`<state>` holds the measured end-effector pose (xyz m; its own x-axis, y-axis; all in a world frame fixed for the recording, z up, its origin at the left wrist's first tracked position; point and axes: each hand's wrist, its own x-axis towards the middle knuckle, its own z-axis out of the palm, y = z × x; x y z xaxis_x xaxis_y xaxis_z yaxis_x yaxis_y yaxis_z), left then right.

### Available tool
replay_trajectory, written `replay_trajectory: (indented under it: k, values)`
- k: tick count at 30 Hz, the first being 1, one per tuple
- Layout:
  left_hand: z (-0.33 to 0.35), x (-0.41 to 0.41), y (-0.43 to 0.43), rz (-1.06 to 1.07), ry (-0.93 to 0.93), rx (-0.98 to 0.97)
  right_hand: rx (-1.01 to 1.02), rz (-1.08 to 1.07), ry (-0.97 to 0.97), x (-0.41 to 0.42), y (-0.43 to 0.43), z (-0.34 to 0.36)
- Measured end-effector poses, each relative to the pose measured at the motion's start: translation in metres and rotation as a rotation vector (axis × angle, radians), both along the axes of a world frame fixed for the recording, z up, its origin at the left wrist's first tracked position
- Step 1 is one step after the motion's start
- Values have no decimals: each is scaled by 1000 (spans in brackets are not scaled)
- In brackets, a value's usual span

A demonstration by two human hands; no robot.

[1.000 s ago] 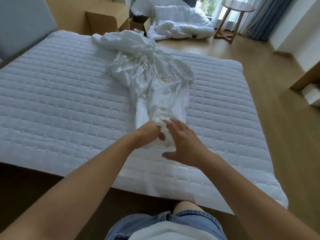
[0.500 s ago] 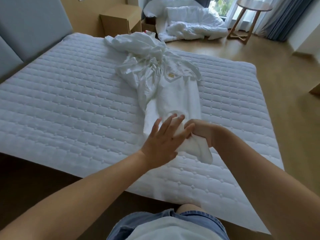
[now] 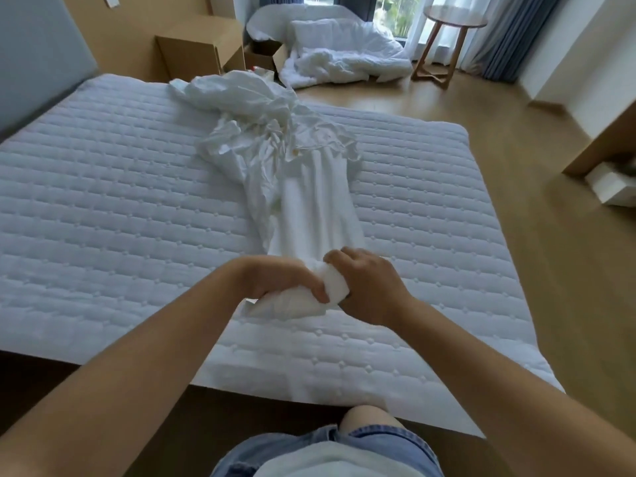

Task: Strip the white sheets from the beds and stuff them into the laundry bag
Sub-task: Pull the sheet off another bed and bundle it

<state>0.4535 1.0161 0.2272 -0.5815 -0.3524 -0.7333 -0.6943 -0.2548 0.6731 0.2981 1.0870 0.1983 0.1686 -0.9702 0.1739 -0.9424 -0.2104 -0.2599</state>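
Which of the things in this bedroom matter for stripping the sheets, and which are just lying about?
Job:
crumpled white fabric sheet, bunched on the bed
quilted white mattress under it
left hand and right hand, both gripping the sheet's near end

Lying about:
round wooden side table
tan wooden bedside cabinet
heap of white bedding on the floor

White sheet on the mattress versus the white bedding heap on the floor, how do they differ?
The white sheet lies on the quilted mattress; the bedding heap lies on the wooden floor. The sheet is gathered into a long bundle; the heap spreads loose. The left hand and right hand grip the sheet's near end; nothing holds the heap. Both are white and crumpled.
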Motion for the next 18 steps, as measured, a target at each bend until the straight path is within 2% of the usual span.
replay_trajectory:
  k: [1, 2, 4, 5, 6, 7, 8, 9, 11, 13, 15, 16, 18]
  values:
    - [0, 2, 1, -79, -30, -107, 190, -44, -89, -1, -3, 5]
    - [-1, 4, 5, -180, -125, -294, 432, -98, -173, -2, -7, 8]
    - [-6, 3, 19, -387, -403, -925, 765, -200, -393, -6, -13, 15]
    - [-13, 6, 28, -458, -422, -1269, 852, -247, -494, -6, -17, 18]
    - [-22, 9, 35, -476, -302, -1593, 916, -314, -603, -4, -18, 22]
    - [-34, 14, 39, -449, -149, -1799, 980, -386, -720, -3, -19, 24]
    - [-44, 19, 39, -372, 15, -1882, 1027, -430, -809, -1, -18, 26]
    - [-50, 23, 37, -303, 99, -1883, 1045, -434, -818, 4, -19, 28]
    - [-47, 29, 27, -196, 40, -1616, 937, -312, -585, 14, -21, 28]
    - [-36, 31, 18, -95, -90, -1107, 712, -90, -154, 24, -21, 22]
    - [-30, 37, 3, 93, 24, -611, 433, 101, 243, 33, -14, 11]
    - [-27, 40, -3, 140, 68, -461, 257, 165, 355, 36, -8, 6]
    - [-22, 46, -12, 99, 64, -257, -50, 174, 294, 38, -2, -2]
